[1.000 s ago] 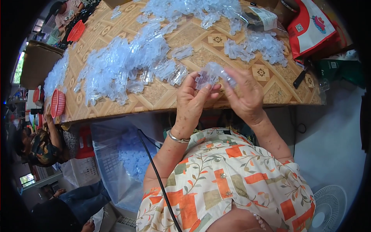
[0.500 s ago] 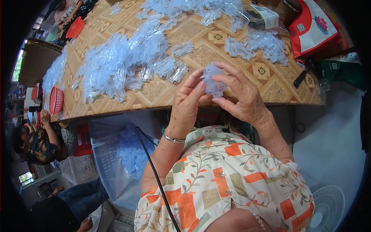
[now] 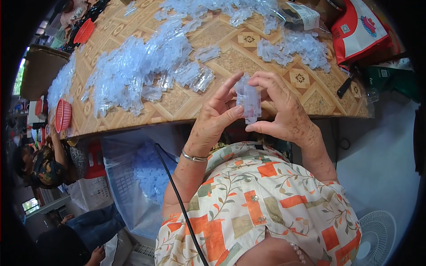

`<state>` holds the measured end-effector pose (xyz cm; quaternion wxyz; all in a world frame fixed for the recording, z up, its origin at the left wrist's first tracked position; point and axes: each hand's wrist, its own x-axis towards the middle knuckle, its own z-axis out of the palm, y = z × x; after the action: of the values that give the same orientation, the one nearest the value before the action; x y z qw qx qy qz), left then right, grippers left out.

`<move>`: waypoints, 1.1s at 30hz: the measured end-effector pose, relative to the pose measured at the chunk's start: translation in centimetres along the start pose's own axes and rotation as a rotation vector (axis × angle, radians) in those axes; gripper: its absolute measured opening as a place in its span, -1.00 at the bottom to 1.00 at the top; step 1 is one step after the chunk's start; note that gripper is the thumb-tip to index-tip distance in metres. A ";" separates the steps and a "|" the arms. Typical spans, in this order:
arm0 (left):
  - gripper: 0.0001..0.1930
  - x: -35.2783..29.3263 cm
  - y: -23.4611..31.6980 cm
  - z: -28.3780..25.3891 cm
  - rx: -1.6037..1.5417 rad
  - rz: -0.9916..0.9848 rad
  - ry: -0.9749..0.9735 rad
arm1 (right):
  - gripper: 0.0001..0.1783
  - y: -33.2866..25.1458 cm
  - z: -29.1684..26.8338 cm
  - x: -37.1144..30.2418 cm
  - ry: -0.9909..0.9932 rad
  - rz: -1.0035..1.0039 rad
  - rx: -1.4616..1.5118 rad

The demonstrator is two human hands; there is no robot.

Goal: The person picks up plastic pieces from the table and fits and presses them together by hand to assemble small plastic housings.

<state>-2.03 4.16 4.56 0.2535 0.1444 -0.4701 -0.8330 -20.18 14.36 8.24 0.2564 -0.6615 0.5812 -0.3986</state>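
Note:
Over the near edge of the table, a small bundle of clear, bluish plastic pieces (image 3: 250,99) is held upright between my hands. My left hand (image 3: 217,108) is closed on it, with the thumb across its near face and the fingers behind. My right hand (image 3: 288,108) curves round the other side, index finger by its top and thumb by its lower end. How the pieces fit together is too fine to make out. A big heap of similar clear pieces (image 3: 133,66) spreads across the table (image 3: 173,106) to the left, and a smaller pile (image 3: 306,51) lies beyond my right hand.
A black-handled tool (image 3: 345,88) and a red-and-white bag (image 3: 359,35) are at the right. Red baskets (image 3: 64,116) stand along the left, where other people sit. A lined bin of plastic pieces (image 3: 151,173) is below the table edge. A cable hangs down my front; a fan (image 3: 375,239) stands lower right.
The bundle has turned and now shows a longer, upright side. My right hand has opened wider around it, its thumb moving down to the lower end.

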 end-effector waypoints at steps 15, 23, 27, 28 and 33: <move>-0.35 -0.5 0.1 -0.5 0.000 -0.023 0.053 | -0.05 1.9 2.6 -0.3 0.231 -0.095 0.035; -0.43 -0.2 0.0 -0.2 -0.099 0.012 0.010 | -0.05 1.5 2.3 -0.2 0.292 -0.143 -0.006; -0.45 -0.2 0.1 0.2 -0.034 0.007 0.017 | -0.03 1.7 2.3 -0.4 0.234 -0.092 -0.006; -0.45 -0.2 0.2 0.4 -0.001 0.026 0.011 | -0.03 1.8 2.4 -0.4 0.230 -0.093 -0.002; -0.46 -0.4 0.0 0.1 -0.002 0.038 -0.011 | -0.01 1.9 2.7 -0.3 0.242 -0.079 -0.043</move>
<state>-1.76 4.47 4.63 0.2668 0.1306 -0.4734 -0.8292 -19.06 13.99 5.13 0.1543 -0.6365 0.5896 -0.4727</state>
